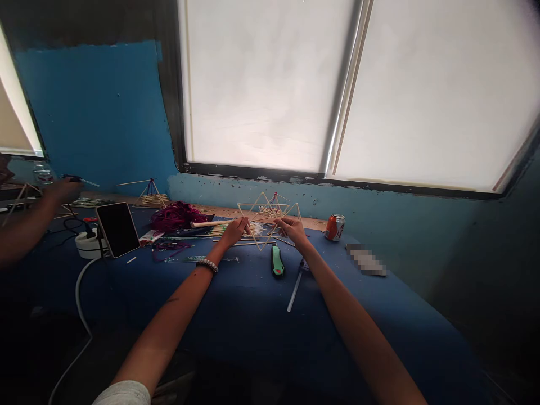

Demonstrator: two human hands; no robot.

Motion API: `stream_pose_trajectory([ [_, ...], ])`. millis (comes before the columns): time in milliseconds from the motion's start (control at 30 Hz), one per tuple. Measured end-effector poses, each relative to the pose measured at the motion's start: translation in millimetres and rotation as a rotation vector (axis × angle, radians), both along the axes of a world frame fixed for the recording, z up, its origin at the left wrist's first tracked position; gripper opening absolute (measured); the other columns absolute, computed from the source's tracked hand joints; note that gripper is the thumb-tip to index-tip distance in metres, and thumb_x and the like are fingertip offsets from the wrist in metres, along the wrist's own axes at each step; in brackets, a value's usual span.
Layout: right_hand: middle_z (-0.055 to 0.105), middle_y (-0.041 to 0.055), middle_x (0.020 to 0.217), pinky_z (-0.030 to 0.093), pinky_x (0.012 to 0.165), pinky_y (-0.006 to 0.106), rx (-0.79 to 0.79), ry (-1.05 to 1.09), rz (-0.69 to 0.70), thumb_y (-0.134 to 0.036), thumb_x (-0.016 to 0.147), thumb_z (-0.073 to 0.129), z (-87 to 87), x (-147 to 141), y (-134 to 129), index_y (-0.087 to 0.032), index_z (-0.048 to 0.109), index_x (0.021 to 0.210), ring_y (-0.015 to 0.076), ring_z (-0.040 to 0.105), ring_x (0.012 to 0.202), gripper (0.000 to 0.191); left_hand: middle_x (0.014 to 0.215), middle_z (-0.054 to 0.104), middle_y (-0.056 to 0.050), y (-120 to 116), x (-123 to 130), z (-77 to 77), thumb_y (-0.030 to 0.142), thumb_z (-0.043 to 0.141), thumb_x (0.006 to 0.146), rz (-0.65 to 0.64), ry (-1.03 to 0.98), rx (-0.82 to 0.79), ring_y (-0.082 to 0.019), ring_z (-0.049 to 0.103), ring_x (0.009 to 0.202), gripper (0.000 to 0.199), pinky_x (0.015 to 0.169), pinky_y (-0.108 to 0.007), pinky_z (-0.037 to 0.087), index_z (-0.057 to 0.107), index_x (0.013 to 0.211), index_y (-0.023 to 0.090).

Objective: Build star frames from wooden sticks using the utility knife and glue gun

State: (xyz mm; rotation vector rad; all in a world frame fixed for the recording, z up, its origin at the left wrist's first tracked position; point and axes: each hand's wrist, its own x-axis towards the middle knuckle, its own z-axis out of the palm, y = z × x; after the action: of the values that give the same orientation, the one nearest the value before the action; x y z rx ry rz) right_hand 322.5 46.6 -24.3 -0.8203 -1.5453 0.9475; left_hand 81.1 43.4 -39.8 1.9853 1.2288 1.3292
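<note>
Skewer-built geometric frame [272, 207] hangs above the blue table [236, 315], its struts pinched in the closed fingers of the left hand [233, 232] and right hand [293, 229], near a green utility knife [277, 261].

Glaring window shades [337, 90] leave the foreground dim.

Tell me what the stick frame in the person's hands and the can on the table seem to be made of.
The stick frame looks like thin, pale, unpainted wood, possibly bamboo, with a matte finish and straight, slender sticks. The can looks like aluminium with glossy orange printing; its top rim shows bare silvery metal.
</note>
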Motion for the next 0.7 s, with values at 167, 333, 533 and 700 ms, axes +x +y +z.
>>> stream_pose_trajectory([
  [167, 0.077, 0.0094, 0.084, 0.042, 0.052, 0.024, 0.017, -0.015, -0.009, -0.065, 0.068, 0.074, -1.8, 1.6, 0.8, -0.017, 0.078, 0.082, 0.0132, 0.058, 0.058, 0.050, 0.067, 0.071, -0.004, 0.3, -1.4, -1.0, 0.059, 0.032, 0.098, -0.007, 0.005, 0.026, -0.011, 0.042, 0.038, 0.049, 0.043, -0.025, 0.037, 0.055, 0.081, 0.019],
  [333, 0.077, 0.0092, 0.084, 0.043, 0.052, 0.025, 0.015, 0.005, 0.003, -0.065, 0.067, 0.076, -1.0, 1.6, -1.6, -0.017, 0.079, 0.082, 0.0122, 0.056, 0.057, 0.050, 0.067, 0.071, -0.004, 0.5, -1.7, -1.8, 0.059, 0.032, 0.099, -0.024, -0.015, 0.019, -0.010, 0.042, 0.039, 0.049, 0.041, -0.024, 0.037, 0.056, 0.082, 0.019],
  [533, 0.076, 0.0088, 0.080, 0.041, 0.050, 0.025, 0.030, -0.009, -0.015, -0.064, 0.066, 0.077, 0.4, 0.5, -4.8, -0.017, 0.078, 0.074, 0.0123, 0.054, 0.056, 0.047, 0.066, 0.070, -0.004, 3.5, -2.5, -3.9, 0.058, 0.031, 0.099, -0.024, -0.006, 0.018, -0.010, 0.041, 0.038, 0.049, 0.042, -0.024, 0.036, 0.056, 0.084, 0.018],
  [700, 0.075, 0.0091, 0.078, 0.041, 0.051, 0.026, 0.047, -0.019, -0.041, -0.066, 0.065, 0.076, 1.1, 0.7, -6.7, -0.017, 0.079, 0.073, 0.0125, 0.053, 0.054, 0.050, 0.067, 0.070, -0.004, 5.0, -3.7, -5.1, 0.060, 0.030, 0.099, -0.036, -0.005, 0.018, -0.009, 0.040, 0.037, 0.051, 0.041, -0.024, 0.035, 0.057, 0.085, 0.019],
])
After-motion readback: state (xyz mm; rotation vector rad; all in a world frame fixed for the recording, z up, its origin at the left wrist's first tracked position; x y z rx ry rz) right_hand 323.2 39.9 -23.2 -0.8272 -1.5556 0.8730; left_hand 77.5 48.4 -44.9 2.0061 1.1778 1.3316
